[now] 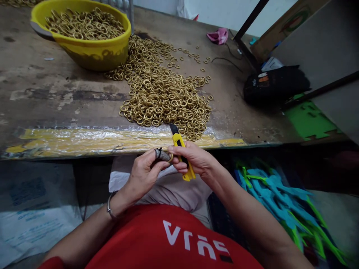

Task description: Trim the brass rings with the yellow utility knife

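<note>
A: While the right hand (195,158) grips the yellow utility knife (179,142), which way does the tool lie from its fingers?

B: It passes through them, long axis running roughly away from the body and tipping a little left at the front. The dark blade (174,129) juts out beyond the fingers, pointing at the pile of brass rings (165,93); the tail end shows behind them, above the lap (171,186).

A: And the left hand (143,170)?

B: Just left of the right fingers, thumb and forefinger brought together. The forefinger seems to wear a grey cover (163,155) bound with black. A single brass ring (170,157) sits at that cover's tip, between the two sets of fingertips, just left of the knife. I can't tell which hand bears its weight. The right hand is nearer the blade.

A: What about the surface?

B: Ahead of the fingers runs the counter (56,108), worn and stained, its near edge covered with shiny yellow tape (84,141). The pile starts just past the blade and stretches away to a yellow tub (98,56), ahead and left, heaped with more rings.

A: The room?

B: A black pouch (275,84) lies ahead and right; turquoise and green straps (277,192) lie below the counter, right of the fingers.
</note>
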The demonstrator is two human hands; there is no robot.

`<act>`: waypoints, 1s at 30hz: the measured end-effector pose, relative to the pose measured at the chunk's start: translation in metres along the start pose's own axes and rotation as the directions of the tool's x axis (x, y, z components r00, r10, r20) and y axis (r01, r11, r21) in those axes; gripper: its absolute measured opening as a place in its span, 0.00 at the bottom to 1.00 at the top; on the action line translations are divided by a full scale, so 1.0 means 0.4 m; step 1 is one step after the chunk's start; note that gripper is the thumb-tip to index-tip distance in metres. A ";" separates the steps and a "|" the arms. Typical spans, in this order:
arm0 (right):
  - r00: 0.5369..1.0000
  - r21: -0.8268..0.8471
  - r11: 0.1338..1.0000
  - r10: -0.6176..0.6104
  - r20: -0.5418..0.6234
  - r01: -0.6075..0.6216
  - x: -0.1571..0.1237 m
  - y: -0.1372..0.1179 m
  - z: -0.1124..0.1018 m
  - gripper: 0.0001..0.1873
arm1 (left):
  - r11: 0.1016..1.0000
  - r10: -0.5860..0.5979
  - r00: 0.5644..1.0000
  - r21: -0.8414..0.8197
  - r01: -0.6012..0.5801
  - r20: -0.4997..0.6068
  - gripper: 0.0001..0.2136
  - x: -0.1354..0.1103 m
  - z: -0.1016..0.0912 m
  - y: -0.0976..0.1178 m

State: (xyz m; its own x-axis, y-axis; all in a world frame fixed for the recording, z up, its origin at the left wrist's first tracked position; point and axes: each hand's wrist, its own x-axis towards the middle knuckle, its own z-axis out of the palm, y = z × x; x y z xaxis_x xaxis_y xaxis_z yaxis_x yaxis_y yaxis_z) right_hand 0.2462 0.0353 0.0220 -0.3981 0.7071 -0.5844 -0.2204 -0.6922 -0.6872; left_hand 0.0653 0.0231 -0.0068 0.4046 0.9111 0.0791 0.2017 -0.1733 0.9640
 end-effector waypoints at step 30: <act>0.770 -0.852 -0.246 -0.588 -0.247 -0.462 -0.030 0.044 -0.035 0.11 | 0.969 -0.163 0.983 -0.175 0.175 0.080 0.10 -0.004 -0.015 0.029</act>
State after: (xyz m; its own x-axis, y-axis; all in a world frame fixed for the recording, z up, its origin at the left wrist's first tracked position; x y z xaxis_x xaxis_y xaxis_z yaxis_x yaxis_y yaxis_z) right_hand 0.2595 0.0166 0.0107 0.0432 0.9873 -0.1529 0.9969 -0.0326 0.0715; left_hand 0.0618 0.0217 0.0059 0.4363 0.8943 -0.0995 0.1096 0.0570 0.9923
